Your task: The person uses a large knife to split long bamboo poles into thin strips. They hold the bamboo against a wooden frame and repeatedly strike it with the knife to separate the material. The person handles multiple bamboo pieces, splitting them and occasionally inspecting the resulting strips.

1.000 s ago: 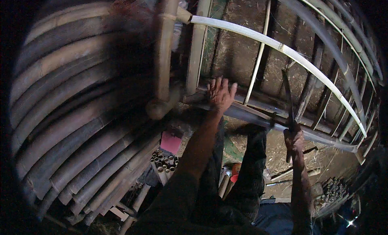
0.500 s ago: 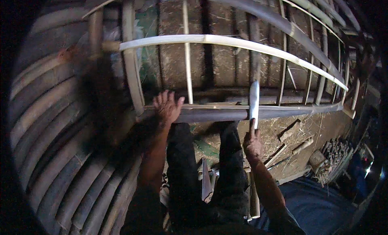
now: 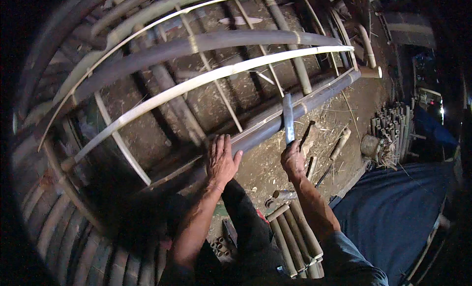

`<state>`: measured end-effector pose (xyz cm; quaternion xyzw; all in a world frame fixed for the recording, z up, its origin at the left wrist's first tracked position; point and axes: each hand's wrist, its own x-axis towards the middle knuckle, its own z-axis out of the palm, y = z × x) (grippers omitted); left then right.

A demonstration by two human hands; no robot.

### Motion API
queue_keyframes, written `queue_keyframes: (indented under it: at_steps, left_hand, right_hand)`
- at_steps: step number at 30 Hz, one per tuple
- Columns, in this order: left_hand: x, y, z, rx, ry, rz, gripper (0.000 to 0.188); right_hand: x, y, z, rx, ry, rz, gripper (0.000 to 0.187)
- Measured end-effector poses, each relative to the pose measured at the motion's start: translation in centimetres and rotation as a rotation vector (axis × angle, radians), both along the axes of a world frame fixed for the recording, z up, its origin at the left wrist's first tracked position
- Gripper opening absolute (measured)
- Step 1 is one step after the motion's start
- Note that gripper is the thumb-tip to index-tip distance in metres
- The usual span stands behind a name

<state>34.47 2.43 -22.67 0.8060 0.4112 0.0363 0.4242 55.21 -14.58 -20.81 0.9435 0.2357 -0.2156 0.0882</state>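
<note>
A dark bamboo pole (image 3: 319,100) runs slantwise in front of me along the near side of a bamboo frame, with a pale split strip along its top. My left hand (image 3: 222,162) rests on the pole, fingers stretched out, holding nothing. My right hand (image 3: 293,163) is wrapped round the handle of a machete (image 3: 288,120). Its broad blade points away from me and lies across the pole. Thin slats (image 3: 216,84) cross the frame beneath a long, pale bamboo strip (image 3: 236,68) and a darker pole (image 3: 167,55).
A low bamboo-slat seat (image 3: 295,234) stands near my legs. Cut bamboo pieces (image 3: 340,144) and shavings litter the dirt floor. To the right are a bundle of thin bamboo lengths (image 3: 392,128) and a dark blue cloth (image 3: 393,202). Several thick bamboo poles (image 3: 64,232) lie at lower left.
My view has turned, so the frame now slants up to the right. My left hand stays on the pole; the machete remains in my right hand, across the pole.
</note>
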Motion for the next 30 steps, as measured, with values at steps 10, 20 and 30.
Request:
queue_keyframes:
  at_steps: [10,20,30]
  left_hand:
    - [9.7,-1.9,-4.2,-0.163,0.441,-0.041,0.059]
    - [18.9,0.2,4.1,-0.023,0.544,-0.334,0.083]
    - [32.2,-7.9,0.5,-0.036,0.430,-0.271,0.107]
  right_hand:
    - [7.1,-0.2,6.3,0.258,0.442,-0.215,0.084]
    - [30.2,-14.5,13.6,0.391,-0.066,-0.314,0.060]
    - [57.2,-0.7,14.3,-0.234,-0.441,0.321,0.025]
